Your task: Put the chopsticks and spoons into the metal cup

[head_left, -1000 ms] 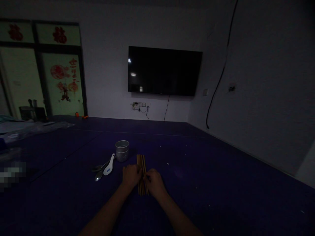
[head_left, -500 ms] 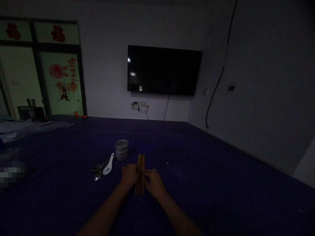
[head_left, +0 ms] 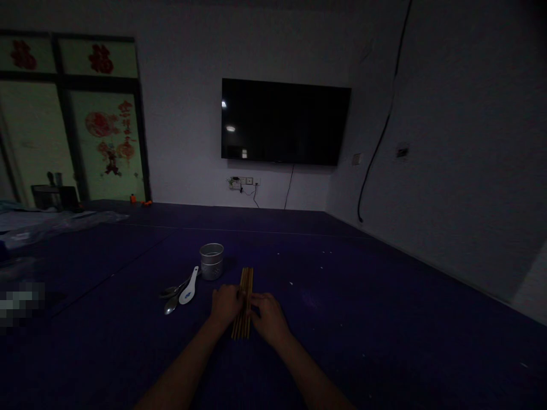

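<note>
Several wooden chopsticks (head_left: 247, 280) lie side by side on the dark blue table surface (head_left: 384, 319), pointing away from me. My left hand (head_left: 226, 304) is closed against their left side, its fingers curled. From the right, my right hand (head_left: 268, 318) pinches the same bundle about its middle. Parts of the chopsticks are hidden under my fingers. Just left of their far ends stands an upright metal cup (head_left: 211, 263) with holes low in its wall. A white spoon (head_left: 188, 289) and metal spoons (head_left: 171, 304) lie beside the cup.
Clear plastic wrapping (head_left: 64, 225) spreads over the far left of the table. Small orange items (head_left: 133, 199) sit near the back edge. Small white specks are scattered on the right. A television (head_left: 284, 122) hangs on the wall, and a cable (head_left: 376, 148) runs down the right wall.
The chopsticks have turned slightly: their far ends are a little more to the right, their near ends more to the left. Both hands stay almost where they were.
</note>
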{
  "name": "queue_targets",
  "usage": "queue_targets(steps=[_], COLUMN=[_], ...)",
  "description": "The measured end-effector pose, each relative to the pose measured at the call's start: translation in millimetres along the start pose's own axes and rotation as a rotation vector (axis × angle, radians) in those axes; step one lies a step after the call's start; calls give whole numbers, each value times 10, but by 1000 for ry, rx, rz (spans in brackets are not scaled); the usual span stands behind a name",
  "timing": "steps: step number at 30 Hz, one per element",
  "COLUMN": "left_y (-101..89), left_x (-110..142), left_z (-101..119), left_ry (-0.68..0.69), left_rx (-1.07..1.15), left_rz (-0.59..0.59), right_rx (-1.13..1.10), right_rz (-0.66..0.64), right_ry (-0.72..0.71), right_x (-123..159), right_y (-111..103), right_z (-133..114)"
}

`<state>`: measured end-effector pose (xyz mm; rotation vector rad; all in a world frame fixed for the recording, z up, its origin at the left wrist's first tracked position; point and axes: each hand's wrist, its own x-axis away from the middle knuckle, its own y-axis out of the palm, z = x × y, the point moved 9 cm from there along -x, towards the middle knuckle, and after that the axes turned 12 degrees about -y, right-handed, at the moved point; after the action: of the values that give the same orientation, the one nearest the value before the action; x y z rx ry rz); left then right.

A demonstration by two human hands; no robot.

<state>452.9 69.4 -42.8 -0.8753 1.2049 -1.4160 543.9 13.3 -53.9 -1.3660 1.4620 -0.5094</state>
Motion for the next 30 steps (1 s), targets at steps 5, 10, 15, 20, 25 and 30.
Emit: queue_targets(steps=[5,10,15,20,25,30], left_y=[24,45,56,56,48,55], left_x=[10,-8,-14,-10,-14,-26], left_z=[21,22,16,17,14,7], left_ry=[-27,-46,-53,-55,-69,-69], left_rx=[-8,-1,3,3,-2,2], left_rz=[-9,-18,-11,-4,-3,2], right_rx=[39,81,121,128,123,142], right_rz=[-62,-93,-114,-135,-132,-131], right_ry=[-20,-31,-42,-41,-52,-45], right_x=[8,21,30,38,44,38], right_y=[-4,3,17,-8,-23,-17], right_z=[-64,-108,-145,-180,-206,-192])
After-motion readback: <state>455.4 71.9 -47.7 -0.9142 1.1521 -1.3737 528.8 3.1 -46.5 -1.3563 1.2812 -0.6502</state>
